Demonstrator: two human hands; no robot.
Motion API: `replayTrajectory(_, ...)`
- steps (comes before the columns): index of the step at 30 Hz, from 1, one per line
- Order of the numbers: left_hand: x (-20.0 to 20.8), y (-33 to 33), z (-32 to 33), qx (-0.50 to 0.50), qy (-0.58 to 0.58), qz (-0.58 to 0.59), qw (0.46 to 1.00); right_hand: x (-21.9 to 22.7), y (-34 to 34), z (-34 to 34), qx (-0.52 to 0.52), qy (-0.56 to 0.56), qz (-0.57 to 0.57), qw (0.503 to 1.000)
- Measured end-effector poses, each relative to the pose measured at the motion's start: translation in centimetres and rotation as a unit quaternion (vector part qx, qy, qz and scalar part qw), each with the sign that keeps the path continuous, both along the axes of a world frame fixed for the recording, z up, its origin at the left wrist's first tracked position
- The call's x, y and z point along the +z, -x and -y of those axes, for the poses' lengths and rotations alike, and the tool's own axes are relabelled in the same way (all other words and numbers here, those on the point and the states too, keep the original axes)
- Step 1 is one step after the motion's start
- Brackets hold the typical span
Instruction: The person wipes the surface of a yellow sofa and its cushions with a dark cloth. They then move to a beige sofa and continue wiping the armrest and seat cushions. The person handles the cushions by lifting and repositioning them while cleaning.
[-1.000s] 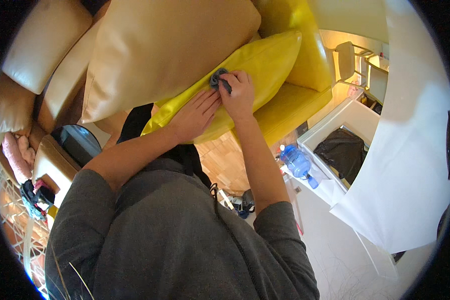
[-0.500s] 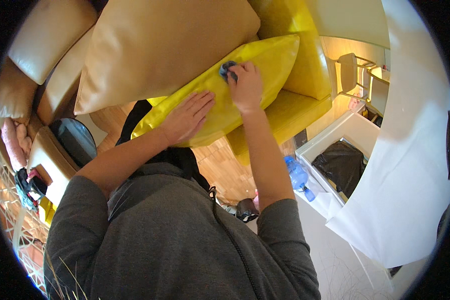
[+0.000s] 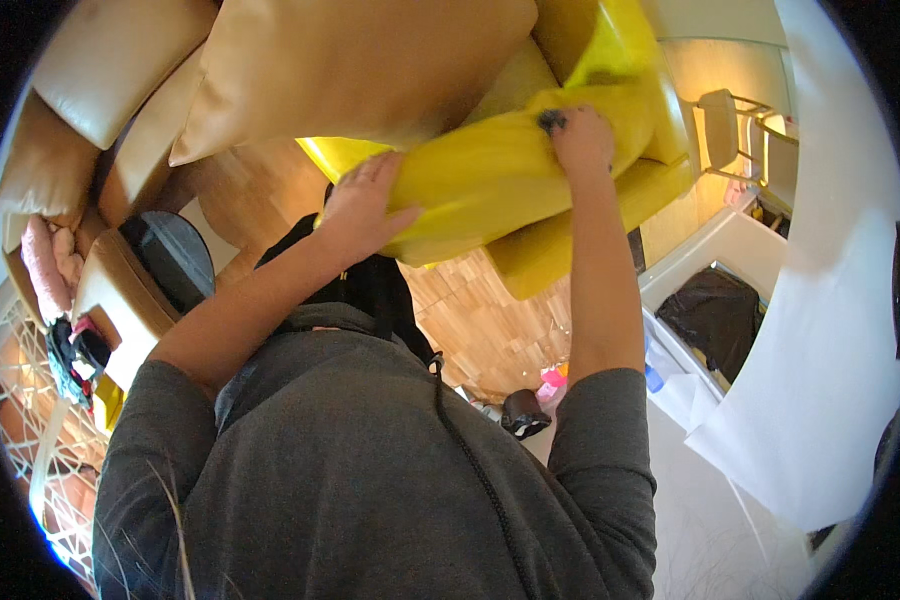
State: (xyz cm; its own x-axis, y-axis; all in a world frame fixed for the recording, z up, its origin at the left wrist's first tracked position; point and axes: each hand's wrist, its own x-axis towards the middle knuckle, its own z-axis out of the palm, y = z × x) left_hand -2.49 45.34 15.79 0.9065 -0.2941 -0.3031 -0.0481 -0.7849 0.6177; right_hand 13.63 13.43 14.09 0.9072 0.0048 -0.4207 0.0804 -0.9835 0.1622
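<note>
On my feed the right hand (image 3: 584, 140) pinches a dark grey cloth (image 3: 550, 121) near the right end of the yellow cushion (image 3: 475, 180), farther right than half a second ago. The left hand (image 3: 360, 208), flat on the cushion's face then, now sits at its left end, thumb spread from the fingers. Beyond, I see a tan cushion (image 3: 370, 70) crowding the far side; the right forearm (image 3: 607, 290) hides most of a blue bottle (image 3: 653, 376) beside a white box (image 3: 670, 281) holding a black bag (image 3: 712, 320).
</note>
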Motion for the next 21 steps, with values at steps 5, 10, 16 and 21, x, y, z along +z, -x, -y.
replayTrajectory(5, 1.9, 2.4, 4.6, -0.173, 0.097, 0.035, 0.979, 2.8, 7.0, 5.0, -0.051, -0.018, 0.110, 0.992)
replayTrajectory(10, 4.3, 1.5, 7.4, -0.297, 0.159, 0.110, 0.935, 4.3, 10.2, 6.5, -0.091, -0.046, 0.245, 0.964)
replayTrajectory(16, 7.9, 3.5, 10.2, -0.388, 0.048, 0.210, 0.896, 7.4, 12.5, 8.0, -0.108, -0.156, 0.338, 0.922)
replayTrajectory(21, 1.5, 11.1, 10.0, -0.284, 0.121, 0.248, 0.918, 4.4, 17.7, 0.1, 0.008, -0.388, 0.215, 0.896)
